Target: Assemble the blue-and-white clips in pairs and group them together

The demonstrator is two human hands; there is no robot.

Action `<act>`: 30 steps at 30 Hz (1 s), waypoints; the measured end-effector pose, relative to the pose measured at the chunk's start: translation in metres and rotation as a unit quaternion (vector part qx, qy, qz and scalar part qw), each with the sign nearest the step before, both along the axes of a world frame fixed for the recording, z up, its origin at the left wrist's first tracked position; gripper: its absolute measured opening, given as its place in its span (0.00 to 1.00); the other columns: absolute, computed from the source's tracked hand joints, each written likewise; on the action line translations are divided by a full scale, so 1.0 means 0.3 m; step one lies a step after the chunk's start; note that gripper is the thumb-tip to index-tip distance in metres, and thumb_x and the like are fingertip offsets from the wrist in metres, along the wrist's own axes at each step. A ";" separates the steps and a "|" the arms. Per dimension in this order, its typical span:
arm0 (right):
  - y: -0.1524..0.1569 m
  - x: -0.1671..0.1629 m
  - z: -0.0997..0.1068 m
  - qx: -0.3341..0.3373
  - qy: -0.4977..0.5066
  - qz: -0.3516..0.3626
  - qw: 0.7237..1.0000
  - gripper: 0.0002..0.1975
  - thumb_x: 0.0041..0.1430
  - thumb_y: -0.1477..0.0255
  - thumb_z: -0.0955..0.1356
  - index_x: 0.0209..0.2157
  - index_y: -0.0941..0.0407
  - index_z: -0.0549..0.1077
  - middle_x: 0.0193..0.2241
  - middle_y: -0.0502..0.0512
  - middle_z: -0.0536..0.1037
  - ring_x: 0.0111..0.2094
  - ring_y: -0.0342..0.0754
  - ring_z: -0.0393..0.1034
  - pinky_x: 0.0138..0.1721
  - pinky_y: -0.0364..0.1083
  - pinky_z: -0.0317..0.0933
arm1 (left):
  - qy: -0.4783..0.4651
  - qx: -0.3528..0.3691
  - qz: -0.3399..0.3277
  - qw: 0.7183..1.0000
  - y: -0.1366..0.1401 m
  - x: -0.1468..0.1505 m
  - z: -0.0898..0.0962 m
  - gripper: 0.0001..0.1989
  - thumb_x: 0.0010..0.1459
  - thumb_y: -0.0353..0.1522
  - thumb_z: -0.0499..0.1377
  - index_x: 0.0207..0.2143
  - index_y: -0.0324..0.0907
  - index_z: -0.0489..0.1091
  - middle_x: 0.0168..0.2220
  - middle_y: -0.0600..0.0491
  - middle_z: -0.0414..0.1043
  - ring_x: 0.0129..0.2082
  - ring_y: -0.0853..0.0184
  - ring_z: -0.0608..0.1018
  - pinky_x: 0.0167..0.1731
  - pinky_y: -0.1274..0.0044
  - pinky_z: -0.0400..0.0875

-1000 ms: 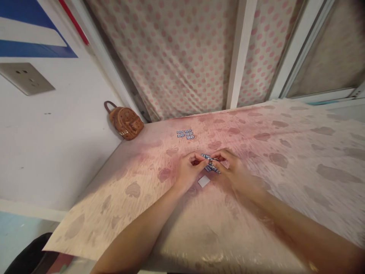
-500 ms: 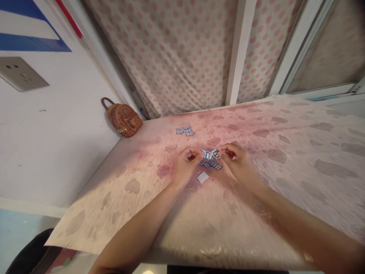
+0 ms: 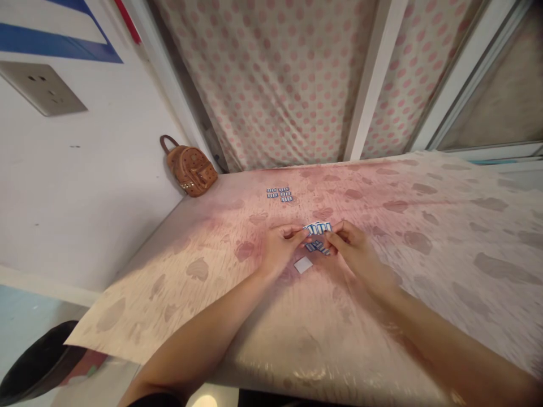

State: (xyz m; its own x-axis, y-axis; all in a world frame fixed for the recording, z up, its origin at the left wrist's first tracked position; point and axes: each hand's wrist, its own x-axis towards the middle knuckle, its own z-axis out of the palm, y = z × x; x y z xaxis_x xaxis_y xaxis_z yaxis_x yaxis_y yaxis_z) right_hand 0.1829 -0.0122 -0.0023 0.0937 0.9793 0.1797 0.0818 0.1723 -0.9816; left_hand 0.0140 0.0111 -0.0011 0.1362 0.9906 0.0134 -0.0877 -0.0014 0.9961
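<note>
Over the table's middle, my left hand (image 3: 283, 243) pinches the left end of a blue-and-white striped piece (image 3: 317, 228). My right hand (image 3: 353, 244) has its thumb and fingers closed at the right end of the same piece. It is held up in a row of white bars with blue edges; its exact kind is too small to make out. Just below lie several more blue-and-white striped pieces (image 3: 316, 247), partly in the shadow of my hands. Nearer to me a small white square (image 3: 303, 264) rests flat on the tabletop.
Farther back on the patterned tablecloth (image 3: 203, 305) lies a group of small striped pieces (image 3: 280, 194). A brown mini backpack (image 3: 193, 169) leans in the corner by the wall. Behind the table hangs a polka-dot curtain (image 3: 271, 79). A wall socket (image 3: 44, 89) is at left.
The striped bars between my hands were crossed at angles and now line up in one row. My right hand has come slightly lower. The camera view has shifted a little.
</note>
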 end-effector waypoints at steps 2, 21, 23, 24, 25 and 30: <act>0.000 0.000 -0.006 0.002 -0.025 -0.013 1.000 0.11 0.56 0.63 0.69 0.26 0.53 0.67 0.20 0.48 0.72 0.23 0.44 0.66 0.27 0.45 0.59 | 0.002 -0.017 -0.008 1.000 -0.006 0.002 0.005 0.09 0.55 0.36 0.67 0.35 0.39 0.80 0.34 0.47 0.82 0.34 0.66 0.83 0.34 0.78 0.75; 0.016 -0.001 -0.059 -0.016 -0.056 0.006 0.998 0.09 0.58 0.63 0.68 0.29 0.53 0.67 0.24 0.49 0.73 0.27 0.46 0.67 0.29 0.46 0.56 | -0.008 -0.045 -0.036 0.998 -0.014 0.014 0.004 0.07 0.55 0.35 0.68 0.34 0.40 0.81 0.31 0.50 0.81 0.30 0.70 0.81 0.33 0.80 0.74; 0.021 0.000 -0.063 -0.012 -0.050 0.002 0.999 0.10 0.58 0.62 0.69 0.30 0.53 0.67 0.24 0.49 0.73 0.27 0.46 0.67 0.29 0.46 0.57 | -0.001 -0.037 -0.041 0.998 -0.012 0.011 0.006 0.07 0.55 0.35 0.67 0.34 0.40 0.81 0.31 0.50 0.81 0.30 0.70 0.81 0.33 0.80 0.74; 0.022 0.001 -0.065 -0.006 -0.044 -0.003 0.999 0.11 0.58 0.62 0.69 0.31 0.53 0.67 0.25 0.49 0.73 0.28 0.47 0.67 0.30 0.46 0.58 | 0.001 -0.031 -0.044 0.999 -0.010 0.009 0.007 0.07 0.55 0.35 0.67 0.33 0.40 0.81 0.31 0.50 0.81 0.30 0.70 0.81 0.33 0.80 0.74; 0.024 0.003 -0.065 0.003 -0.036 -0.010 0.999 0.11 0.58 0.61 0.70 0.32 0.52 0.67 0.26 0.49 0.73 0.28 0.47 0.67 0.30 0.46 0.59 | 0.001 -0.026 -0.045 0.999 -0.008 0.007 0.007 0.07 0.56 0.35 0.67 0.33 0.39 0.81 0.31 0.50 0.81 0.30 0.70 0.81 0.33 0.80 0.74; 0.023 0.013 -0.053 0.036 -0.015 -0.012 0.999 0.13 0.60 0.57 0.69 0.36 0.52 0.69 0.31 0.52 0.74 0.32 0.48 0.68 0.32 0.47 0.62 | -0.009 -0.019 -0.042 0.999 0.002 0.002 -0.003 0.08 0.54 0.35 0.68 0.34 0.40 0.81 0.32 0.49 0.81 0.30 0.69 0.81 0.35 0.78 0.75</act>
State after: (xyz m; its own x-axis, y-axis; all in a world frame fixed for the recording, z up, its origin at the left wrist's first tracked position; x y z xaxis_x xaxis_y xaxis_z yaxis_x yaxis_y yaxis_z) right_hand 0.1867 -0.0052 -0.0184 0.1113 0.9613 0.2521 0.1157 0.2394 -0.9640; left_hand 0.0146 0.0118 -0.0020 0.2196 0.9754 -0.0203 -0.1034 0.0440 0.9937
